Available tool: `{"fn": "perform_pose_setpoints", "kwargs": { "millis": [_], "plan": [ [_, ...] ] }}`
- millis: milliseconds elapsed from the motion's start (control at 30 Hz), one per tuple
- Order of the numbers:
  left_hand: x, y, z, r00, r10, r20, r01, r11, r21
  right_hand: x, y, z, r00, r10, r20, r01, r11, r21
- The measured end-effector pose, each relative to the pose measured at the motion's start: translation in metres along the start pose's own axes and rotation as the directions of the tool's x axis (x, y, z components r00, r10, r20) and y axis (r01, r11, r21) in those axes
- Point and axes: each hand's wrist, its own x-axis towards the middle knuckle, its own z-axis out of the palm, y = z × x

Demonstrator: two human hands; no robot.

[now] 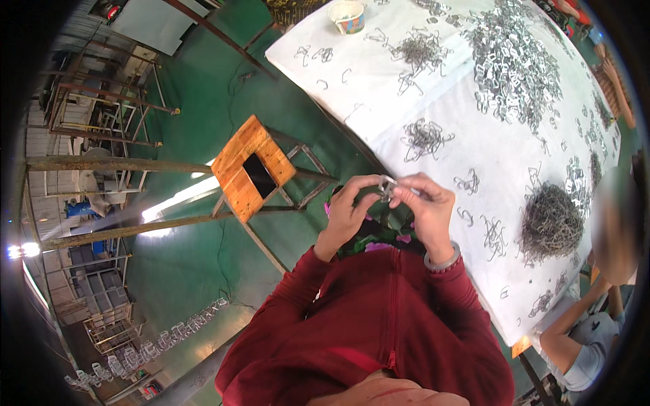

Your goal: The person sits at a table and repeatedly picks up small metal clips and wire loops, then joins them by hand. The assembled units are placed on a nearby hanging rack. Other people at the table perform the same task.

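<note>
In front of my chest, beside the table edge, both hands meet at a small silvery metal buckle-like piece (385,188). My left hand (347,211) pinches it from the left between thumb and forefinger. From the other side, my right hand (430,208) closes thumb and fingertips at its right edge; whether a thin wire part is also between those fingers is too small to tell. Closest to my hands on the white-covered table (379,125) lie a tangle of bent wire hooks (425,139) and a few loose hooks (467,181).
Farther over the table are a large heap of flat metal pieces (518,68), a dense wire-hook pile (552,223) and a white tub (347,17). A wooden stool (233,177) with a black phone (260,174) stands left. Another person (589,345) sits at the right.
</note>
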Motion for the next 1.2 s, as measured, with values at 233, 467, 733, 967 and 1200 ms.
{"fn": "perform_pose_setpoints", "kwargs": {
  "millis": [233, 467, 733, 967, 1200],
  "plan": [
    [0.126, -0.031, 0.029, 0.991, -0.124, 0.051, 0.129, 0.987, -0.092, -0.007, -0.004, -0.019, 0.999, 0.045, 0.02, -0.047, 0.995, 0.085],
    [0.216, -0.119, 0.073, 0.985, 0.028, 0.172, -0.144, 0.694, 0.706, -0.011, -0.013, -0.028, 0.991, 0.066, 0.116, -0.075, 0.995, 0.073],
    [0.212, -0.093, 0.074, 0.965, 0.002, 0.262, -0.192, 0.685, 0.702, -0.012, -0.009, -0.031, 0.996, -0.016, 0.091, 0.009, 0.997, 0.076],
    [0.158, -0.038, 0.028, 0.985, -0.091, 0.149, 0.061, 0.978, 0.199, -0.016, -0.008, -0.017, 0.993, -0.017, 0.119, 0.013, 0.999, 0.036],
    [0.047, 0.076, -0.004, 0.982, -0.07, 0.173, 0.11, 0.967, -0.232, -0.02, -0.008, -0.016, 0.998, -0.014, 0.053, 0.012, 0.999, 0.041]
  ]
}}
